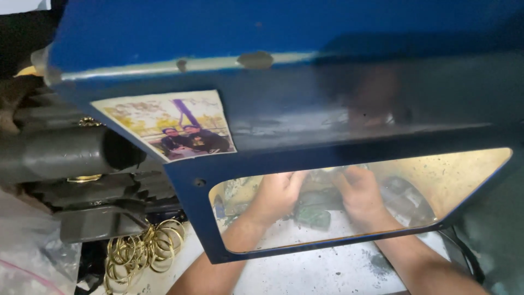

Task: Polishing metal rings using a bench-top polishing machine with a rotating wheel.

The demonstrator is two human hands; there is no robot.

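at the far left a dark grey machine body juts in, with a bundle of brass rings hanging or lying just below it against the pale, scuffed table. a blue metal guard fills most of the view; a worn photo sticker is stuck on its sloping face, and lower down a clear window is set in the blue frame.

both hands work behind that window. the left hand is curled, fingers bent inward toward the middle, and the right hand mirrors it; their fingertips meet near a small pale piece held up between them, though the scratched, yellowed pane blurs it too much to say what it is or which hand truly grips it. below the hands lies a dark greenish fixture on the table, touching neither hand as far as can be told. a black cable runs down at the right edge.

judged from this, the step in hand is fine positioning of the small piece over the fixture, done by feel and through the pane. the next move would call for steady fingers, a small controlled motion rather than force, and keeping both wrists low under the guard's lower edge.
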